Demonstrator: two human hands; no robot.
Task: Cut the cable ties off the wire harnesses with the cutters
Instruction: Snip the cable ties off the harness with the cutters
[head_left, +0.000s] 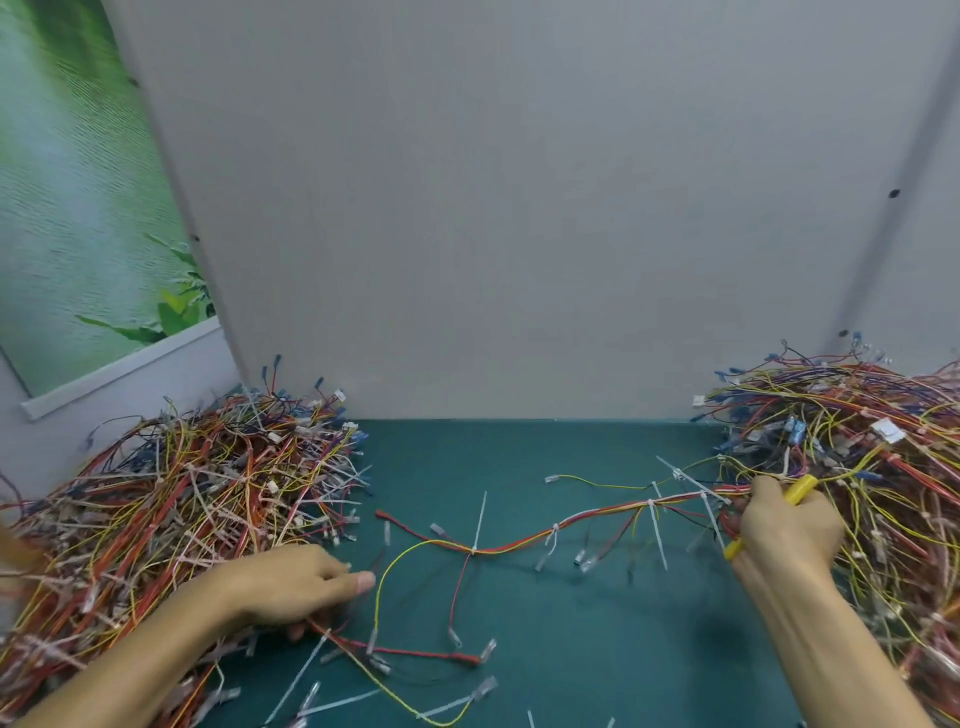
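Note:
A wire harness (519, 543) of red and yellow wires stretches across the green mat, with several white cable ties (655, 525) standing off it. My right hand (784, 525) grips the yellow-handled cutters (800, 489) and also holds the harness's right end at the edge of the right pile. My left hand (296, 582) lies at the edge of the left pile, its fingers curled over red wires (343, 636) near the harness's left end; exactly what it holds is hidden. The cutter jaws are hidden by my hand.
A big pile of loose wires (176, 499) fills the left side, another pile of harnesses (857, 441) the right. Cut white ties (337, 706) lie scattered on the green mat (571, 649). A grey panel (519, 208) closes the back.

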